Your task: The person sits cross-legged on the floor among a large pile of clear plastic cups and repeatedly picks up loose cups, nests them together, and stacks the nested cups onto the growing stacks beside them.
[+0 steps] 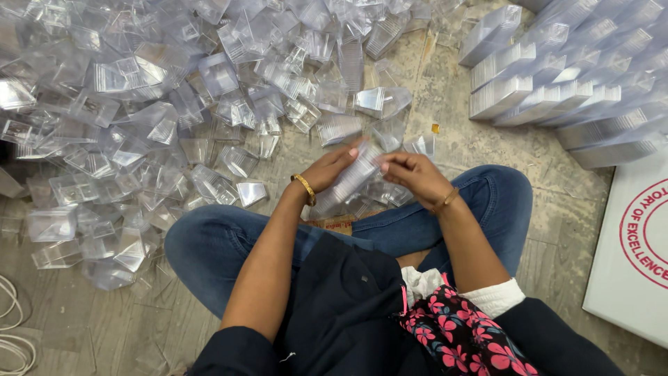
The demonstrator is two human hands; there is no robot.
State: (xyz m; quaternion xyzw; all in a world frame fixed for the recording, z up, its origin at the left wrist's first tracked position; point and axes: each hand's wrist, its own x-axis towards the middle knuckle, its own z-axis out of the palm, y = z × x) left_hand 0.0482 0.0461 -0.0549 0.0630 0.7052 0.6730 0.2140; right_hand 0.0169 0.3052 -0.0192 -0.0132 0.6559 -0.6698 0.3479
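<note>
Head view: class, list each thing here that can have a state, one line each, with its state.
Left hand: gripping the nested stack.
Right hand: gripping the same stack.
Nested stack of clear containers: held between both hands, tilted.
Loose clear containers: scattered on the floor.
Stacked rows: nested, lying on their sides.

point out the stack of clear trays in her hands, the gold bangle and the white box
stack of clear trays (pixel 351 177), head view, middle of the stack
gold bangle (pixel 304 186), head view, top of the band
white box (pixel 626 278), head view, its lid

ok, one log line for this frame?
left hand: holds stack of clear trays | right hand: on stack | loose trays: floor
</note>
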